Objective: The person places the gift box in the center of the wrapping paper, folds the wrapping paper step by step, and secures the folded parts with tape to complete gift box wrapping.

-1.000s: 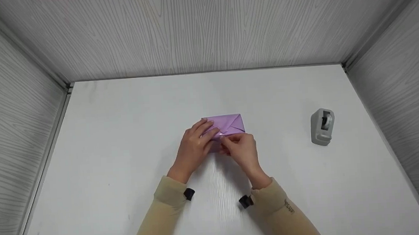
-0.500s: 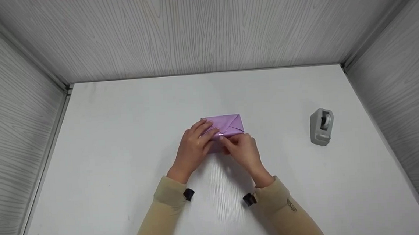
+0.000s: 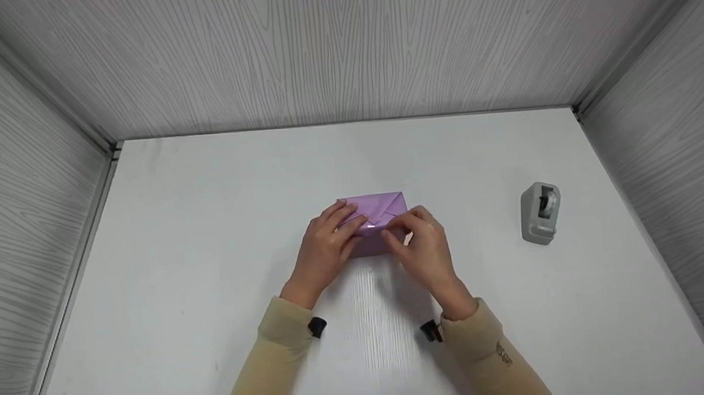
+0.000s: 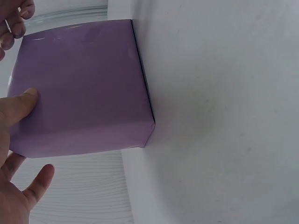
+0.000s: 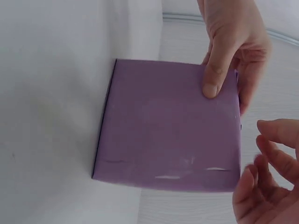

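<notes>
A box wrapped in purple paper (image 3: 378,204) sits on the white table, its folded flaps facing up and a shiny spot by the front top edge. My left hand (image 3: 321,246) holds its left side, fingers over the top and thumb (image 4: 23,103) against the smooth front face. At the right end of the front top edge is my right hand (image 3: 425,245), thumb and index finger bent toward each other. In the right wrist view the right hand's fingers (image 5: 278,161) are loosely curved beside the box, with nothing visible between them.
A grey tape dispenser (image 3: 541,214) with a roll in it stands on the right part of the table (image 3: 203,189). Wood-grain panels (image 3: 341,49) enclose the table at the back and both sides.
My right hand has moved right along the box's front top edge, and more of the front face shows. The left hand and the box have barely moved.
</notes>
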### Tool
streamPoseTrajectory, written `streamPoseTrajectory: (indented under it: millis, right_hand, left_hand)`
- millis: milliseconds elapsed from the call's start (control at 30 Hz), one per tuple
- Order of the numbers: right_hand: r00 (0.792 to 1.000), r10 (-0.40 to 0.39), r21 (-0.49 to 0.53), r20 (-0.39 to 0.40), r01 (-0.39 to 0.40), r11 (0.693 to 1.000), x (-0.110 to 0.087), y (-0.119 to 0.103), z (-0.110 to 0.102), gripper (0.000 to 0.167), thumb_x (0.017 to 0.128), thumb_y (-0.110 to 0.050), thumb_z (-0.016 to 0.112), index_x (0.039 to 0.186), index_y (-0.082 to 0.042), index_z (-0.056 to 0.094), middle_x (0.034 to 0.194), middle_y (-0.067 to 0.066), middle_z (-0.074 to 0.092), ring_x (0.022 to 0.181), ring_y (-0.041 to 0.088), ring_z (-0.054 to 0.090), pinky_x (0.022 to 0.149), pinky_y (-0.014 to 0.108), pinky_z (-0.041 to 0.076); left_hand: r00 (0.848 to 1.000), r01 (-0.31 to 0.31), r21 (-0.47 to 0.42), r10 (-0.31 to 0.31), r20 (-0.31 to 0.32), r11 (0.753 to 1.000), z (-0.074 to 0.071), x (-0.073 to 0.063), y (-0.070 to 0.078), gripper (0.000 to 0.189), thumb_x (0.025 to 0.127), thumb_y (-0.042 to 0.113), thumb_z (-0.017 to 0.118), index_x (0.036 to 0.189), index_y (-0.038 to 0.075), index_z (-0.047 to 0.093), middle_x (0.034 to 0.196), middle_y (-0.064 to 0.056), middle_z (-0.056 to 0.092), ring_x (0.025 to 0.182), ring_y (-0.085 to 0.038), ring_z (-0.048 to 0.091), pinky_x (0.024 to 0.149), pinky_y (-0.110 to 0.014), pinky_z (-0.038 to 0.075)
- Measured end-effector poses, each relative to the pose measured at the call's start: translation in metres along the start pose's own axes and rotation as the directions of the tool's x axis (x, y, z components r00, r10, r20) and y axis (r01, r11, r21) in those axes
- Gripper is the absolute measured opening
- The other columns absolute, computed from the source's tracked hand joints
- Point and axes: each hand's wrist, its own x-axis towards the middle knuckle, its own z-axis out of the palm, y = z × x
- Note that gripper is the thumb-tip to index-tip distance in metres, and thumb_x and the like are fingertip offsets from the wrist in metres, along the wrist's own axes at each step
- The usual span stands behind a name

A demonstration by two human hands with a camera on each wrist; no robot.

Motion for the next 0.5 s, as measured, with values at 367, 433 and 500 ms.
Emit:
streamPoseTrajectory:
  millis: [367,433,500]
  right_hand:
    - [0.996,-0.054,-0.084,0.067,0.059,0.995,0.003,0.013,0.004,0.027,0.08,-0.012,0.082,0.105,-0.013,0.072,0.117,0.023,0.046,0.109,0.037,0.048,0.091,0.049,0.044]
    - [0.994,-0.048,-0.073,0.102,0.056,0.996,0.002,0.012,0.004,0.027,0.082,-0.014,0.081,0.107,-0.014,0.072,0.122,0.025,0.044,0.114,0.038,0.047,0.093,0.051,0.044]
    - [0.991,-0.051,-0.065,0.122,0.059,0.996,0.002,0.012,0.004,0.027,0.083,-0.014,0.08,0.109,-0.014,0.072,0.125,0.026,0.042,0.117,0.039,0.046,0.095,0.051,0.044]
  left_hand:
    - [1.0,-0.01,-0.005,0.01,-0.015,1.0,-0.001,0.001,0.001,0.034,0.083,0.016,0.078,0.117,0.012,0.072,0.128,-0.01,0.063,0.128,-0.03,0.05,0.087,-0.051,0.049]
    - [1.0,-0.01,-0.003,0.01,-0.013,1.0,-0.001,0.001,0.001,0.034,0.084,0.016,0.078,0.117,0.012,0.072,0.128,-0.01,0.063,0.128,-0.03,0.05,0.087,-0.051,0.049]
    - [1.0,-0.008,0.001,0.008,-0.008,1.0,-0.001,0.001,0.001,0.033,0.084,0.015,0.078,0.117,0.013,0.072,0.128,-0.009,0.063,0.128,-0.029,0.05,0.087,-0.05,0.049]
